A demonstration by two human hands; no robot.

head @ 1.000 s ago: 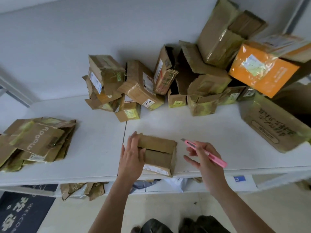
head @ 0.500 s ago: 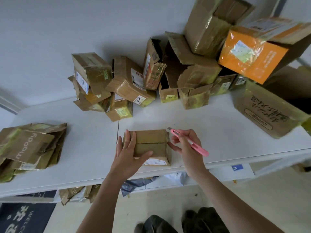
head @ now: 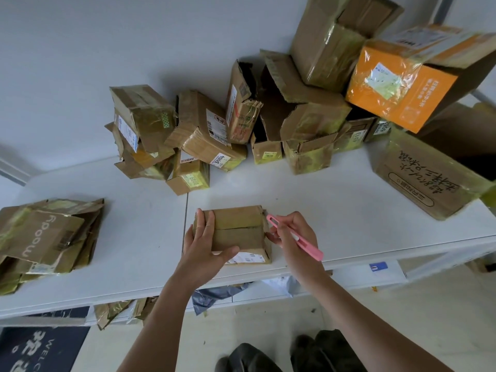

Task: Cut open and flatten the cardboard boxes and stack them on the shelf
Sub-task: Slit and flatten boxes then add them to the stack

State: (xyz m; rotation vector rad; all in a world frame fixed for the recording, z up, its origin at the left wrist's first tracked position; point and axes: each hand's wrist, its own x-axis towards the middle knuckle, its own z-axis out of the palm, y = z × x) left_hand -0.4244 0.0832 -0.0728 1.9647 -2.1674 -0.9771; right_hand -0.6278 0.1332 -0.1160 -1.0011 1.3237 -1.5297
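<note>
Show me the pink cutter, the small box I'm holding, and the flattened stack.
pink cutter [head: 308, 244], head view, on the middle of its handle.
small box [head: 237, 226], head view, on its taped top face.
flattened stack [head: 45, 234], head view, on the printed top sheet.

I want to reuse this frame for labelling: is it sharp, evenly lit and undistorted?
Head view: wide-angle bending bows the shelf edge and leans the orange box; soft even light, faint shadows; tape glare on the orange box; the small box, both hands and pink cutter are fairly sharp.
</note>
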